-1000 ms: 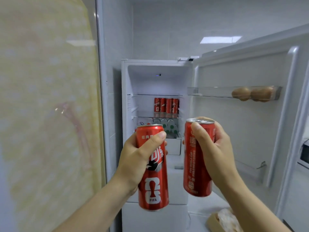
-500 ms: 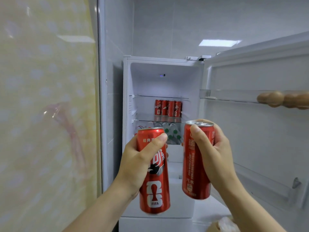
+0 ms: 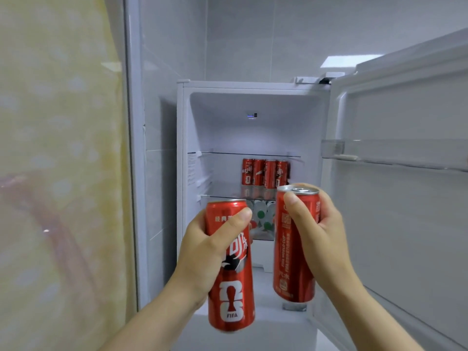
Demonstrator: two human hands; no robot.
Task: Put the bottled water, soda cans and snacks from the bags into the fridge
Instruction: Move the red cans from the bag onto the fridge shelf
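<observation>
Item: two red soda cans, upright, before the open fridge (image 3: pixel 182 148). I see left hand (image 3: pixel 210 252) clasping the FIFA-marked can (image 3: pixel 231 295); right hand (image 3: pixel 319 239) clasping the second can (image 3: pixel 291 269). Stock inside: four cans (image 3: pixel 264 173) on middle shelf (image 3: pixel 222 196).

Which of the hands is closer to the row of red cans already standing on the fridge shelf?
The right. The right hand, holding a can, is just below the row of cans. The left hand, with its own can, sits lower and further left.
</observation>
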